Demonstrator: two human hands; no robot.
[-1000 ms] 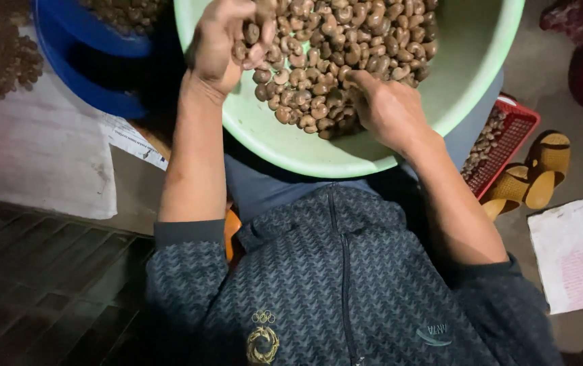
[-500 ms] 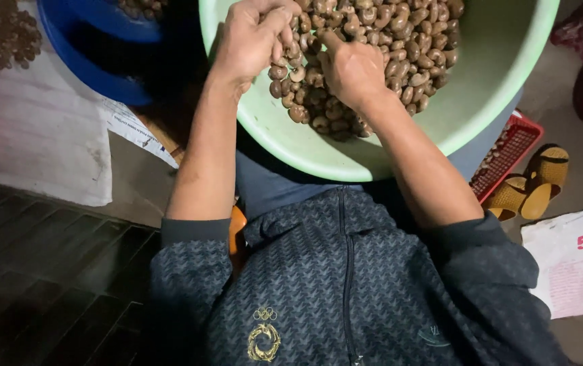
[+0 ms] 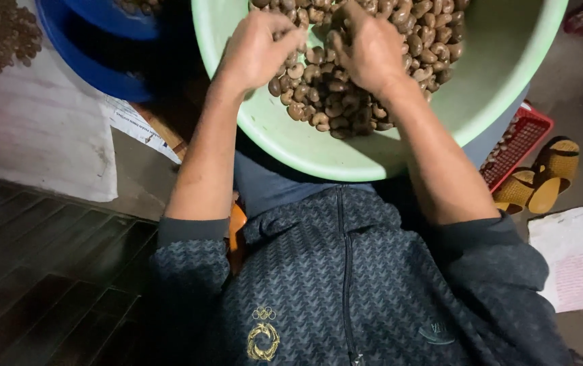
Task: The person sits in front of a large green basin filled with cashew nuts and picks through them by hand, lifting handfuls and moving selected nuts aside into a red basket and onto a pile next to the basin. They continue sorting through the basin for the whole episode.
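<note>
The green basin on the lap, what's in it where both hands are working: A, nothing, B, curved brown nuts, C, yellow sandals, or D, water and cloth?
B: the green basin holds a heap of curved brown nuts, with the left hand and right hand on them.

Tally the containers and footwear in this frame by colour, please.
Green basin, holding the nuts that the left hand and right hand are in: 1
Blue basins: 2
Red basket: 1
Yellow sandals: 2
Total: 6
</note>
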